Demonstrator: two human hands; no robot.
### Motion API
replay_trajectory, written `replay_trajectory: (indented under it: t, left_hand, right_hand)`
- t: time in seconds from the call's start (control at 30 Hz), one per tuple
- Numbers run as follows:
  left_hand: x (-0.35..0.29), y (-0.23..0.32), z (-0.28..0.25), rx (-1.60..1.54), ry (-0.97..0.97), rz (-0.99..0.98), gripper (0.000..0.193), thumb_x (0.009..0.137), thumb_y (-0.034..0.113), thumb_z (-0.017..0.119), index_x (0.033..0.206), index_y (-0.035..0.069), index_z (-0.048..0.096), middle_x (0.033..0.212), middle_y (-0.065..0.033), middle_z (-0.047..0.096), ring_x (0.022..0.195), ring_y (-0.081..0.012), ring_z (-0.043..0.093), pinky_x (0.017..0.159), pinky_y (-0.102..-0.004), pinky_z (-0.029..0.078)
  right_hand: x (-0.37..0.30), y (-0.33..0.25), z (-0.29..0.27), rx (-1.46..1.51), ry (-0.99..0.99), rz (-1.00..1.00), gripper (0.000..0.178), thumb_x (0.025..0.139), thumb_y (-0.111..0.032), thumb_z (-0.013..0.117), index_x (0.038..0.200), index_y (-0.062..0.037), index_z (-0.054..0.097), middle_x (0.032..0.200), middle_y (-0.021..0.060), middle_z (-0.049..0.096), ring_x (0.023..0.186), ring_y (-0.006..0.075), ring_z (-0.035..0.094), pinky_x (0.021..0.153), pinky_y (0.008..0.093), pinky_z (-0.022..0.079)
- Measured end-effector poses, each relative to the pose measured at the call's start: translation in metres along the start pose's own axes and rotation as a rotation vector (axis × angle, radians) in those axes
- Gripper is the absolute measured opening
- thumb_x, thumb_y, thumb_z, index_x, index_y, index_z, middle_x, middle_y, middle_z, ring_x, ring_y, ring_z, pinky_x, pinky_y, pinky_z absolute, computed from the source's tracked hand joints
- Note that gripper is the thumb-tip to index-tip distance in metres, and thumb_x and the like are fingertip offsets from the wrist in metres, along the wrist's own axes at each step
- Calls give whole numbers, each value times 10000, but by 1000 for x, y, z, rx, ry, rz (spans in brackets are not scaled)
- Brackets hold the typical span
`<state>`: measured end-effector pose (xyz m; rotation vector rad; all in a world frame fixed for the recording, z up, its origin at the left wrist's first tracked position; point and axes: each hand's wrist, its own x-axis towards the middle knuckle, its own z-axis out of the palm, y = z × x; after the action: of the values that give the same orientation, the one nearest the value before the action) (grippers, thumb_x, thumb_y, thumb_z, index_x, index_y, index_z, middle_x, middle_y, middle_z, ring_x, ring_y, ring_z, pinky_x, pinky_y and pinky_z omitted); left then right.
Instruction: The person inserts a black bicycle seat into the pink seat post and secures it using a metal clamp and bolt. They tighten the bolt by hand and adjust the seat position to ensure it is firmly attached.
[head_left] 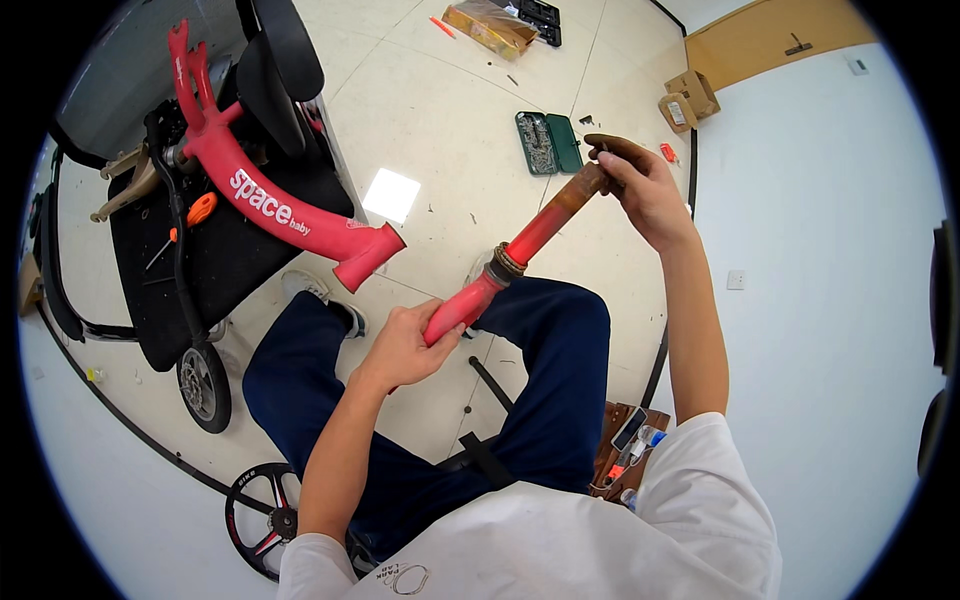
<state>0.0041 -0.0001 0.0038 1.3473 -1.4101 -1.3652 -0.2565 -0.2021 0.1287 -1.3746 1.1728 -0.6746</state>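
A red bicycle fork is held at a slant above my knees. Its lower end is wrapped by the fingers of my left hand. A greasy-looking bearing ring sits round the base of its steerer tube. At the tube's upper, rusty brown end is my right hand, its thumb and fingers closed about the tip; the fingers look stained dark, and part of the grip is hidden. To the left, a red children's bike frame lies across the seat of a black chair.
An orange-handled screwdriver and a tan fork-shaped part lie on the chair. Beyond my hands, a green case of small metal parts stands open on the tiled floor. Lower left is a black wheel; a phone lies at right.
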Motion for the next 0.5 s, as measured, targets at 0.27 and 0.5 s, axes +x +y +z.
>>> replay_trajectory:
  t: [0.27,0.5]
  left_hand:
    - [0,-4,1,21,-7,8,196,862,160,681,913,-28,659,604,-174,600,516,-284,594,561,-371,477]
    - [1,-3,1,6,5,20,198,861,164,687,910,-27,659,598,-172,589,515,-273,584,556,-363,474]
  right_hand:
    - [-2,-8,8,-354,-125,-16,389,914,-236,708,1181,38,632,971,77,661,841,153,633,798,295,545]
    - [-4,-1,13,-297,-55,-159,397,867,-218,752,1164,19,635,988,68,651,906,140,629,839,285,547]
